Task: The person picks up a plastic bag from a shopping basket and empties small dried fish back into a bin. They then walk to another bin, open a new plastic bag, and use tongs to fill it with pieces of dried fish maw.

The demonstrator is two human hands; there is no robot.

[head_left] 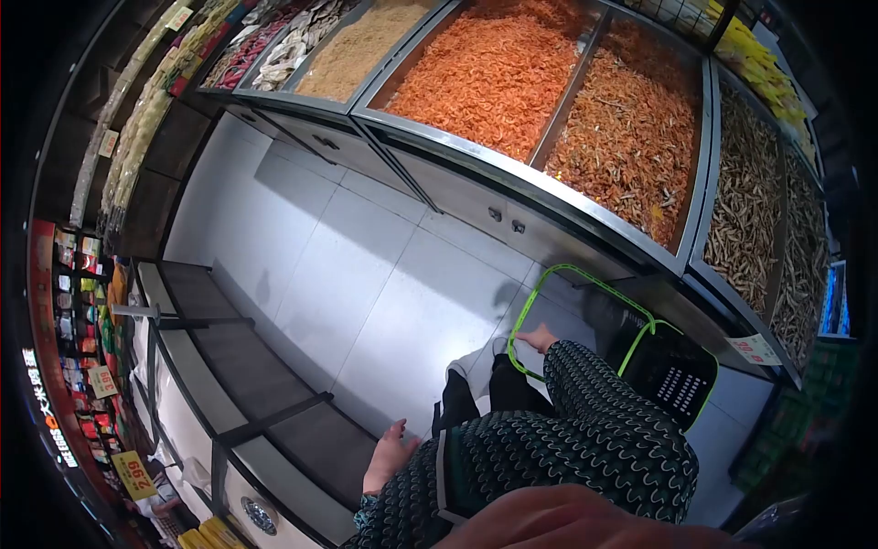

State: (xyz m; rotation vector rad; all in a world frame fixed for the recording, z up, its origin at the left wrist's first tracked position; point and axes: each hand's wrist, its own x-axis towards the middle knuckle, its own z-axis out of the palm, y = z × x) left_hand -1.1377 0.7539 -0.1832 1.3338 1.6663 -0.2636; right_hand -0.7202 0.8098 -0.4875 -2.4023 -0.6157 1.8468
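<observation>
My right hand (540, 339) is closed on the bright green frame (523, 311) of a black shopping basket (672, 371). The basket is beside my right leg, and floor shows through the green loop. My left hand (391, 457) hangs low on the left, with its fingers apart and loosely bent, nothing visible in it. Both arms wear dark patterned sleeves. My dark trousers and light shoe tops show between the hands.
Metal-edged bins of orange dried shrimp (494, 69) and small dried fish (745, 197) line the far side. A low shelf unit (229, 366) with dark panels runs along the left, beside packaged goods (87, 302). Pale tiles (338, 265) lie between.
</observation>
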